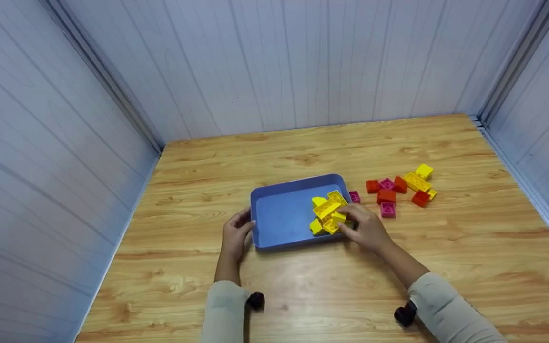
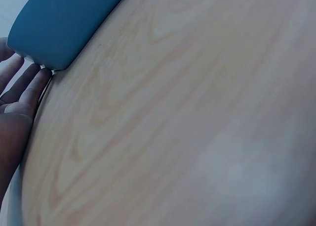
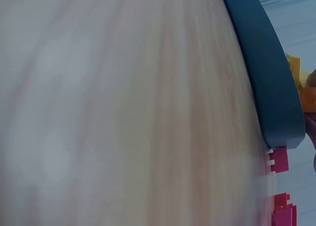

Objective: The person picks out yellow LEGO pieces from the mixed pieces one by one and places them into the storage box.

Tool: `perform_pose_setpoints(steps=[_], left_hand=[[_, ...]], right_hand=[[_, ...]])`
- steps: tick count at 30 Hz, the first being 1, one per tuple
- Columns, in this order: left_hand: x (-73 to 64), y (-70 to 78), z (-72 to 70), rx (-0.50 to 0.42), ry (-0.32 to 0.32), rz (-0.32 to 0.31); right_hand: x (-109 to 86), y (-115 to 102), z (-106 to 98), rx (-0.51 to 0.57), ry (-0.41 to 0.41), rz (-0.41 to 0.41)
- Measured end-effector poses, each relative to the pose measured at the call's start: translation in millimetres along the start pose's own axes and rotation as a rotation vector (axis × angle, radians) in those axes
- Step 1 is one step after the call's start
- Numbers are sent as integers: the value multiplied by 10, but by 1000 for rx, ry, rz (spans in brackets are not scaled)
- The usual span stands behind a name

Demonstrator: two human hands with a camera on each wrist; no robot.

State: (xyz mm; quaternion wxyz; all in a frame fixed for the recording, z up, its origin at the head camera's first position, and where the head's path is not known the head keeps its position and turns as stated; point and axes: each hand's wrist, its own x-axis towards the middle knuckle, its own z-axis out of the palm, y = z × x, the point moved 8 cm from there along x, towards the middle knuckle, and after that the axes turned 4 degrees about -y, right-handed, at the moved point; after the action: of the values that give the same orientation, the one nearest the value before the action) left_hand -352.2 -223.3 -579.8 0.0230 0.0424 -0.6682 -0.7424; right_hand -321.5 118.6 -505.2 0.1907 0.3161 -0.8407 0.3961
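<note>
A blue rectangular tray [image 1: 277, 216] lies on the table, with a heap of yellow toy bricks [image 1: 323, 211] in its right end. At the tray's left side, my left hand [image 1: 234, 236] grips the wall, thumb at the rim and fingers outside. The left wrist view shows those fingers [image 2: 35, 90] against the tray's corner. Over the right end, my right hand [image 1: 370, 232] pinches a yellow brick [image 1: 338, 218] between thumb and fingers, at the top of the heap. In the right wrist view that brick [image 3: 308, 100] shows above the tray wall, the hand mostly cut off.
Right of the tray lie loose red bricks [image 1: 386, 196], magenta bricks [image 1: 388, 209] and yellow bricks [image 1: 417, 182]. One magenta brick [image 1: 354, 196] sits close against the tray's right wall. White panel walls [image 1: 274, 66] stand behind and beside the wooden table [image 1: 184, 176].
</note>
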Motion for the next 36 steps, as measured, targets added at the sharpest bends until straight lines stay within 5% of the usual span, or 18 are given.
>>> perform_pose_setpoints(steps=[12, 19, 28, 36], left_hand=[[4, 14, 16, 4, 3, -10], [13, 10, 3, 7, -5, 13], [10, 2, 2, -32, -13, -16], [5, -21, -8, -18, 18, -25]], right_hand=[[8, 25, 26, 28, -34, 49], [18, -11, -61, 22, 9, 8], [-38, 97, -282, 29, 63, 25], [-140, 323, -636, -111, 154, 5]])
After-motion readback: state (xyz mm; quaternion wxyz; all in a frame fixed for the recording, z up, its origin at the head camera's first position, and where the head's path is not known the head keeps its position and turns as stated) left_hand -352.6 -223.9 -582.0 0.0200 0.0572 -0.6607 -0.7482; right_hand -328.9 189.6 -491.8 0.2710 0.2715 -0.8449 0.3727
